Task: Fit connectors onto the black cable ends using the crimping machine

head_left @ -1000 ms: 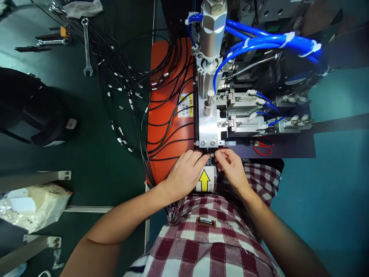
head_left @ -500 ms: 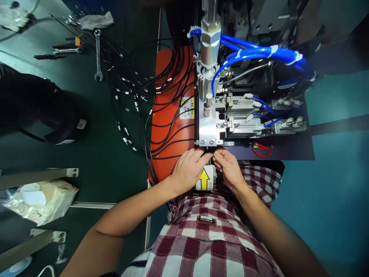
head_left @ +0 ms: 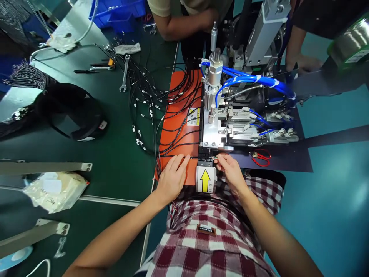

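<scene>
A thin black cable (head_left: 198,157) runs across the orange cover (head_left: 190,177) to the machine's front end. My right hand (head_left: 230,171) pinches the cable's end, which has a small metal tip, between thumb and fingers. Stretched out over the cover, my left hand (head_left: 172,177) rests its fingertips on the same cable; its thumb is hidden. Between my hands sits a motor-like cylinder with a yellow arrow label (head_left: 205,181). Just beyond them stands the metal machine head (head_left: 211,130) with pneumatic cylinders.
More black cables with white tags (head_left: 151,107) spread over the green bench. A wrench (head_left: 125,73), a black cap-like item (head_left: 72,111) and a plastic bag (head_left: 56,192) lie left. Red-handled cutters (head_left: 261,157) lie right. Blue hoses (head_left: 259,79) arch above. Co-workers' arms (head_left: 187,29) show opposite.
My left hand has slid left along the cable, away from my right hand, which still pinches the end. The view has tilted up, bringing co-workers into sight.
</scene>
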Action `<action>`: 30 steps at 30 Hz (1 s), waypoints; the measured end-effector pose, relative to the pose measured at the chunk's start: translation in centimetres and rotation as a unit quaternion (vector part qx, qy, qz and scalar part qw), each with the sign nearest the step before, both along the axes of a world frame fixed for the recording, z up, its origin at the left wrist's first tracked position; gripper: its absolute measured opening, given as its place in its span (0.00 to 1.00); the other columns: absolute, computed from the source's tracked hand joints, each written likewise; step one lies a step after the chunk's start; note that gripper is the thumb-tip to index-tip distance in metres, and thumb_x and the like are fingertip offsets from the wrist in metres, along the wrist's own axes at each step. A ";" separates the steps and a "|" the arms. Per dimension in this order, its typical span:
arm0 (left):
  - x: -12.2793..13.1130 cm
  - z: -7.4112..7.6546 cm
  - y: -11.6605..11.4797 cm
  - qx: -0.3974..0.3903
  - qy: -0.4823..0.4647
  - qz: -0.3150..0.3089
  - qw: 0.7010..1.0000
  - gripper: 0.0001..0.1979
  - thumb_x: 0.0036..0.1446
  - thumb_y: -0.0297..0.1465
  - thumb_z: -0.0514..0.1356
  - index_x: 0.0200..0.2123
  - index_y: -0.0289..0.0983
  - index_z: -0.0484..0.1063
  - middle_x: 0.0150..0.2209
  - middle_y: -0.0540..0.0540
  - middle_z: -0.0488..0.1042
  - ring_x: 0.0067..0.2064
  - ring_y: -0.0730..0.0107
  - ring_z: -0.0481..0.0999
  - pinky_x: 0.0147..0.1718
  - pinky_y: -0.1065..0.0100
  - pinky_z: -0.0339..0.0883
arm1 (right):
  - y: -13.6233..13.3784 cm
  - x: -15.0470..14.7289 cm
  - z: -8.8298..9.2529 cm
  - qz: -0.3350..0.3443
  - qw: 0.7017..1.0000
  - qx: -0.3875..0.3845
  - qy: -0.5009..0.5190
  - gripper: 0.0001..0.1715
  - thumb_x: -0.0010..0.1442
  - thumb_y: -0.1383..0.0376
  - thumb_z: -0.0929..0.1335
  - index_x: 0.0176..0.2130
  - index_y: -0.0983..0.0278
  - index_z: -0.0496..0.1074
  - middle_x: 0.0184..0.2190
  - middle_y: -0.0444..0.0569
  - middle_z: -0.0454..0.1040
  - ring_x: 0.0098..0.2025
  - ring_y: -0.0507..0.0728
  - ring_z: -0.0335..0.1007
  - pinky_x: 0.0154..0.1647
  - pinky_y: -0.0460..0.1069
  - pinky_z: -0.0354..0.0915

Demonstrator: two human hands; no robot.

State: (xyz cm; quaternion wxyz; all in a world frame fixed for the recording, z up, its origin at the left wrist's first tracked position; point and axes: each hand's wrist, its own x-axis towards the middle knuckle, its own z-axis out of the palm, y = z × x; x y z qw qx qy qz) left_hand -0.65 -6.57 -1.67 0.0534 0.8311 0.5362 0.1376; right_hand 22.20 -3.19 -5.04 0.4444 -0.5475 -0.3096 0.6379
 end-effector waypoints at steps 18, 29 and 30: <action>-1.4 3.3 5.4 -0.057 -0.134 -0.056 0.988 0.19 0.64 0.23 0.45 0.56 0.35 0.64 0.56 0.38 0.67 0.58 0.64 0.67 0.56 0.58 0.66 | -8.3 8.8 -4.5 -0.136 0.979 -0.133 -0.069 0.22 0.43 0.51 0.76 0.31 0.65 0.74 0.24 0.43 0.71 0.20 0.49 0.59 0.17 0.44 0.56; -6.4 8.4 2.0 -0.051 0.218 -0.335 0.915 0.08 0.62 0.22 0.53 0.37 0.37 0.72 0.43 0.41 0.73 0.48 0.63 0.71 0.51 0.62 0.64 | -6.5 9.3 -0.3 -0.131 0.979 -0.110 -0.109 0.25 0.40 0.49 0.77 0.34 0.61 0.75 0.28 0.44 0.71 0.25 0.50 0.62 0.22 0.43 0.64; -6.4 8.3 2.4 -0.046 0.210 -0.321 0.922 0.09 0.62 0.23 0.53 0.34 0.37 0.72 0.41 0.43 0.73 0.46 0.65 0.72 0.51 0.63 0.64 | -6.3 8.9 0.5 -0.112 0.981 -0.094 -0.126 0.25 0.42 0.48 0.76 0.34 0.61 0.75 0.28 0.45 0.72 0.25 0.50 0.63 0.23 0.43 0.65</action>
